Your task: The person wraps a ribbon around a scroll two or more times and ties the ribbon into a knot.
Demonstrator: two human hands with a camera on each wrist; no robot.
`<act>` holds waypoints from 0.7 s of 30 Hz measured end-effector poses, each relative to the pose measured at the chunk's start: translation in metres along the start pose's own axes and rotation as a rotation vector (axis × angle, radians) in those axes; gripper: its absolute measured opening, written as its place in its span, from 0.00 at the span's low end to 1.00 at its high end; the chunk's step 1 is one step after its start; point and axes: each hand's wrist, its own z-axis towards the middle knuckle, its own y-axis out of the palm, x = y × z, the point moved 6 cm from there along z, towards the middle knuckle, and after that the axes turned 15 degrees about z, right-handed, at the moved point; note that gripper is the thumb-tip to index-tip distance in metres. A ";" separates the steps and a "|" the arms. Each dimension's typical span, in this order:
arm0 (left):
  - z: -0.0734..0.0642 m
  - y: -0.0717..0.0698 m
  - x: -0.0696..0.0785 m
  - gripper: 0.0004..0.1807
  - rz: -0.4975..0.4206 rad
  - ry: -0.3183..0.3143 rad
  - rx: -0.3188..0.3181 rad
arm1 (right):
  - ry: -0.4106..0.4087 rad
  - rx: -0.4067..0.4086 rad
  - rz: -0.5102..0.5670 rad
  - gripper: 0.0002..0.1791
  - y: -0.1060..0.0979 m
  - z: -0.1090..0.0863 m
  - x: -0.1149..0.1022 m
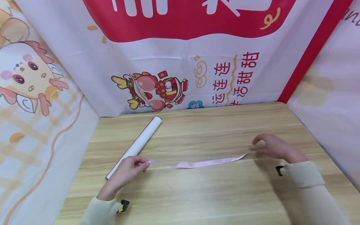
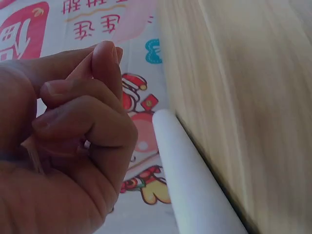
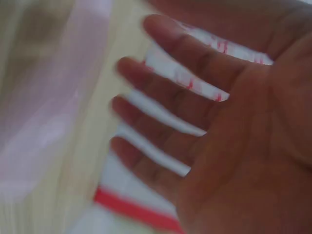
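Observation:
A thin pale pink ribbon (image 1: pixel 208 163) stretches above the tabletop between the two hands in the head view. My left hand (image 1: pixel 129 170) pinches its left end between thumb and forefinger. In the left wrist view the other fingers of that hand (image 2: pixel 92 126) are curled in, and a blurred pink strip of ribbon (image 2: pixel 134 22) runs off past the fingertips. At the ribbon's far right end is my right hand (image 1: pixel 274 147). The right wrist view has this hand (image 3: pixel 219 131) with fingers spread and nothing in the palm, the blurred ribbon (image 3: pixel 58 107) beyond the fingertips.
A white roll (image 1: pixel 140 143) lies slantwise on the wooden table (image 1: pixel 197 200), just beyond the left hand; it also shows in the left wrist view. Printed cloth (image 1: pixel 180 47) hangs along the table's back edge, with more cloth (image 1: pixel 42 131) at the sides.

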 end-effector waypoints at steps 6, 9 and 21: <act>0.002 0.002 0.034 0.08 0.031 0.065 -0.018 | -0.209 -0.061 0.158 0.22 0.073 0.039 -0.082; 0.001 0.000 0.050 0.07 0.030 0.107 -0.025 | -0.288 -0.155 0.238 0.26 0.113 0.062 -0.128; -0.008 -0.012 0.056 0.08 0.130 0.120 0.035 | -0.279 -0.384 0.572 0.10 0.176 0.096 -0.191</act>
